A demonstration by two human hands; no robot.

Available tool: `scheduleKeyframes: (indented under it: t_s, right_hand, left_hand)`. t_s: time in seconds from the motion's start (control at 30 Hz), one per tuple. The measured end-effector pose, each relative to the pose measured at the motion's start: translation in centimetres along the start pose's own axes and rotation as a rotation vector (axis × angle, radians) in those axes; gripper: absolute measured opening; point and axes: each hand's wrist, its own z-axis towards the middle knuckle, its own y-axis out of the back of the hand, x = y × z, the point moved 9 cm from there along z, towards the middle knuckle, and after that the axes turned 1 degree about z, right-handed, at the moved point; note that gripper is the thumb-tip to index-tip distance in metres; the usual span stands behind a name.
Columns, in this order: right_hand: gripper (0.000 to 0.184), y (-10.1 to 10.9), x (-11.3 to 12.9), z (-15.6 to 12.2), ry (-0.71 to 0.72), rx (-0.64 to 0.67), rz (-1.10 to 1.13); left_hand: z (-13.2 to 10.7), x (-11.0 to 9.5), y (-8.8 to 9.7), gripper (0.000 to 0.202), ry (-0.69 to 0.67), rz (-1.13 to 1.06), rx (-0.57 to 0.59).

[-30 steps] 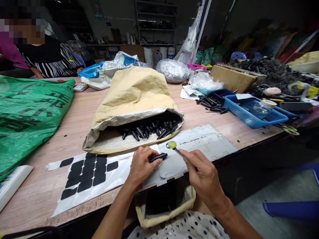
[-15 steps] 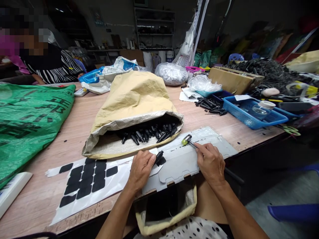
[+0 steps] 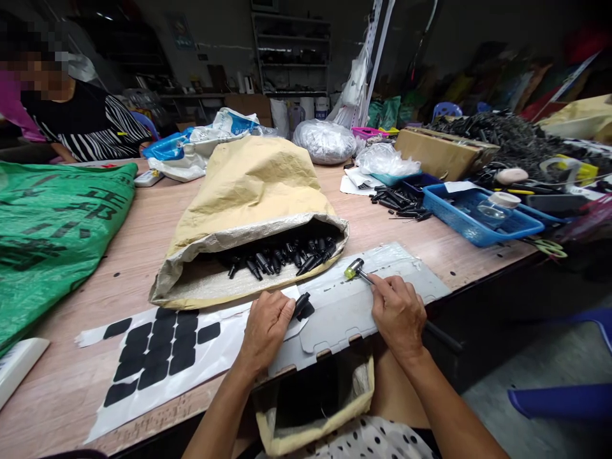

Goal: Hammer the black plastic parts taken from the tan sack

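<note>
Leftmost, in the lower left of the frame, a white sheet of black pads (image 3: 162, 344) lies flat on the tabletop (image 3: 129, 268), just in front of the open paper sack (image 3: 248, 191) that holds many black parts. Right of it, at lower centre, the left hand (image 3: 265, 325) is closed on 1 small black part (image 3: 301, 302), pinching its lower end so that it stands tilted on the grey plate (image 3: 344, 312). Further right, the right hand (image 3: 398, 312) is wrapped round the handle of a small hammer (image 3: 354, 269). Its yellow-green head sits near the part but apart from it. For a clean tap, I judge the part should stand square on the plate, with the fingertips low and clear of its top. The hammer face should meet it flat, with a short wrist stroke and not a swing.
</note>
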Motion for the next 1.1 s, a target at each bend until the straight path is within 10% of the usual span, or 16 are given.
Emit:
scheduleKeyframes:
  t_s: [0.2, 0.33, 0.6, 0.83, 1.1]
  right_hand:
    - [0.030, 0.0, 0.1, 0.0, 0.008, 0.000, -0.008]
    - [0.030, 0.0, 0.1, 0.0, 0.004, -0.013, -0.006]
    - [0.030, -0.1, -0.1, -0.1, -0.008, 0.003, 0.013]
    - [0.030, -0.2, -0.3, -0.1, -0.018, 0.030, -0.004]
    - [0.030, 0.0, -0.1, -0.1, 0.002, 0.014, 0.015]
  left_hand:
    - [-3.7, -3.8, 0.2, 0.034, -0.102, -0.024, 0.039]
    - [-8.8, -5.3, -4.0, 0.031, -0.086, -0.140, 0.328]
    - [-12.5, 0.3, -9.5, 0.038, 0.342, 0.292, 0.541]
    - [-14.1, -2.0, -11.5, 0.039, 0.199, 0.356, 0.789]
    - [-14.1, -1.6, -10.8, 0.036, 0.210, 0.370, 0.732]
